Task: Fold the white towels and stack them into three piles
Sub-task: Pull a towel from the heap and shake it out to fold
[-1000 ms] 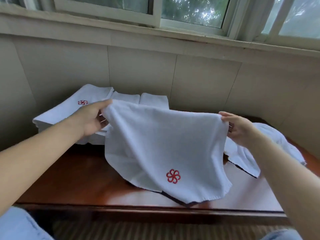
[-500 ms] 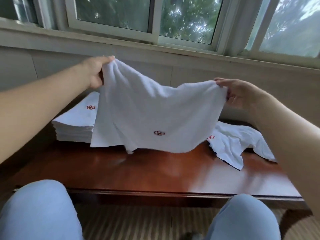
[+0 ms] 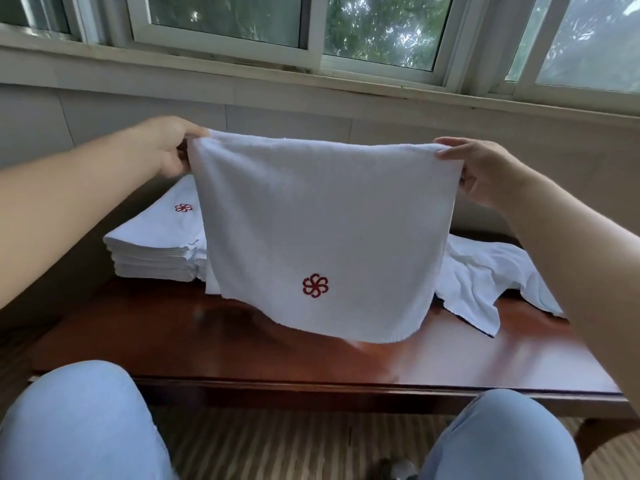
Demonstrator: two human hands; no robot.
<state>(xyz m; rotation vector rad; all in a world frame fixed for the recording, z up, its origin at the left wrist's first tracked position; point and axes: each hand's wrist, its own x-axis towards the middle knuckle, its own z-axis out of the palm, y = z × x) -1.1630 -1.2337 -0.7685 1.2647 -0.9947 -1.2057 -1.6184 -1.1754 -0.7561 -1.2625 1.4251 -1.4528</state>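
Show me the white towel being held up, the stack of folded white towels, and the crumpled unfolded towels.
White held-up towel (image 3: 322, 220): head view, middle of the cloth.
Stack of folded white towels (image 3: 152, 251): head view, front layered edge.
Crumpled unfolded white towels (image 3: 485, 275): head view, rumpled middle.

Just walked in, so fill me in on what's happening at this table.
A seated person is folding white towels. The left hand and right hand each pinch a top corner of a white towel with a red flower emblem, holding it spread out above the glossy dark wooden table. A stack of folded white towels sits at the back left; a crumpled heap of unfolded white towels lies on the right.
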